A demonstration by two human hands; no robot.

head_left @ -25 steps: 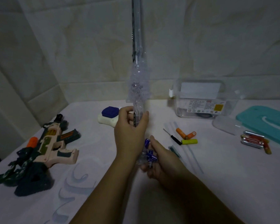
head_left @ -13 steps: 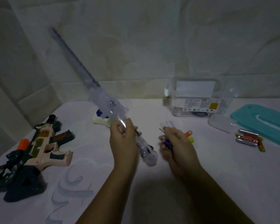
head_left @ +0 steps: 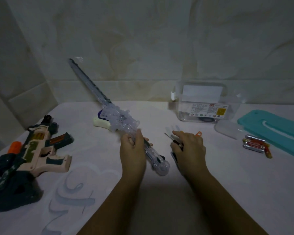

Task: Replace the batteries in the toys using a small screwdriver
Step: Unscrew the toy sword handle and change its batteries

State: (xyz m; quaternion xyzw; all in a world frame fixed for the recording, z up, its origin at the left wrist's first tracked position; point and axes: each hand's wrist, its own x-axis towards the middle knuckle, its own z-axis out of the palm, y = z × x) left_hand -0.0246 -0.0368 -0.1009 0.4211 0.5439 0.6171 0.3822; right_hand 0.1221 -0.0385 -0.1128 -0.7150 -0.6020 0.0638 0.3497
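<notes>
A clear plastic toy sword (head_left: 120, 119) slants from the table's middle up to the far left. My left hand (head_left: 132, 150) grips its handle just below the guard, and the pommel end sticks out toward me. To the right, my right hand (head_left: 188, 146) is down on the table with thumb and fingers closing round the black handle of the small screwdriver (head_left: 168, 135), whose metal tip points to the far left. A dark piece lies under that hand's near edge; I cannot tell what it is. Loose batteries (head_left: 255, 144) lie at the right.
A pink and dark green toy gun (head_left: 36, 150) lies at the left. A white and blue toy (head_left: 101, 122) sits behind the sword. A clear box (head_left: 205, 102) stands at the back, with a teal lid (head_left: 270, 126) and a small clear cover (head_left: 227, 130) to its right. An orange piece (head_left: 198, 133) lies behind my right hand.
The sword went from upright to tilted far left and lower. My right hand left the handle's end, moved right and came down onto the screwdriver.
</notes>
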